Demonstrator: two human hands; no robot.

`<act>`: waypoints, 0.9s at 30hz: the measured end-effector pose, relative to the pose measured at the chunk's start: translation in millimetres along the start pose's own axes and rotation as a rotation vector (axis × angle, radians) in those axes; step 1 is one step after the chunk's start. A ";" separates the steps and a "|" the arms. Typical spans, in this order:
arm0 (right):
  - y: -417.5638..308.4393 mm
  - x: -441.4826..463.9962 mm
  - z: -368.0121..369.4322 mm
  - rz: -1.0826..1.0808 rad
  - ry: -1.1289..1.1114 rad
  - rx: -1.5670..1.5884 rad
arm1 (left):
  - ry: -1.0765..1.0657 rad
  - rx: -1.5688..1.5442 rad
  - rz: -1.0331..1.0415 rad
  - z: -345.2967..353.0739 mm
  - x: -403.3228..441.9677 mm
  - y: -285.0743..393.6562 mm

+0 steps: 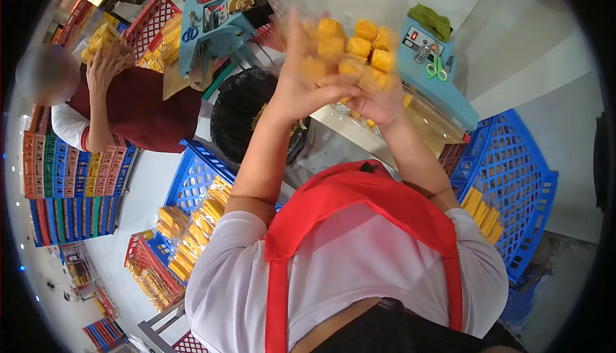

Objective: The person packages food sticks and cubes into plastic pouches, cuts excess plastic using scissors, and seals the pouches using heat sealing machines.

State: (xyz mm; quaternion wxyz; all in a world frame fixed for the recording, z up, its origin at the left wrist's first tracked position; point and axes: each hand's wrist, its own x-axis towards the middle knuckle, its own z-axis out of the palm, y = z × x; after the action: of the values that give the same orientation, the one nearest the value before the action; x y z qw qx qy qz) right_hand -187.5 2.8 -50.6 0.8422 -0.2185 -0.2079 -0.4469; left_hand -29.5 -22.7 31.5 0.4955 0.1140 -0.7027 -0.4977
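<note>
Raised in front of me is a clear plastic pack of yellow blocks point(357, 47), blurred by motion. My left hand point(307, 86) is at its left side, fingers stretched upward and smeared, with the thumb across the pack's lower edge. At the lower right corner, my right hand point(383, 104) grips the plastic, its fingers partly hidden by the pack. Behind and right of the hands stands a light blue sealing machine point(443, 86). On it lie green-handled scissors point(437, 68) and a green cloth point(430, 22).
Left of my arms stands a black-lined bin point(240, 106). Blue crates point(196, 168) with packed yellow pieces point(202, 224) are at lower left; another blue crate point(523, 173) is at right. A co-worker point(138, 106) holds a pack beside a second sealer point(215, 35). Stacked crates point(77, 167) line the far left.
</note>
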 end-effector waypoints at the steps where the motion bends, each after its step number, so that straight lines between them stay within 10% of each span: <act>1: 3.5 0.1 6.5 -0.152 0.178 -0.036 | 0.002 0.000 0.003 1.9 -0.2 -0.3; 9: -0.1 19.2 34.0 -0.343 0.538 -0.661 | 0.175 -0.089 -0.388 16.1 -12.9 4.8; 12: 0.5 18.7 37.0 -0.351 0.390 -0.655 | 0.072 0.309 -0.032 20.6 -11.1 4.7; 16: 1.0 15.7 52.1 -0.265 0.199 -0.470 | -0.058 -0.102 0.111 27.2 -10.3 12.4; 19: -2.7 11.4 33.3 -0.306 0.305 -0.651 | 0.059 -1.204 -0.396 22.0 -7.4 16.4; 20: -8.6 10.0 23.9 -0.325 0.314 -0.820 | 0.088 -0.510 -0.124 18.2 -11.2 10.8; 21: -18.3 10.7 26.6 -0.321 0.307 -0.818 | 0.051 -0.309 -0.110 11.2 -17.4 6.0; 23: -38.4 16.4 47.5 -0.141 0.279 -1.784 | 0.015 -0.101 -0.093 1.5 -25.1 -4.7; 27: -47.3 58.1 73.7 -0.055 0.250 -1.668 | 0.003 -1.179 -0.621 15.1 -33.7 -25.6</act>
State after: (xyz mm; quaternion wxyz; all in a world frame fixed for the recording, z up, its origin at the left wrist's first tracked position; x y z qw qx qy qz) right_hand -208.9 -18.8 50.0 0.4105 -0.7126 0.2799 -0.4953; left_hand -34.1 -4.1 -9.1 0.3096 0.0218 -0.2468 -0.9180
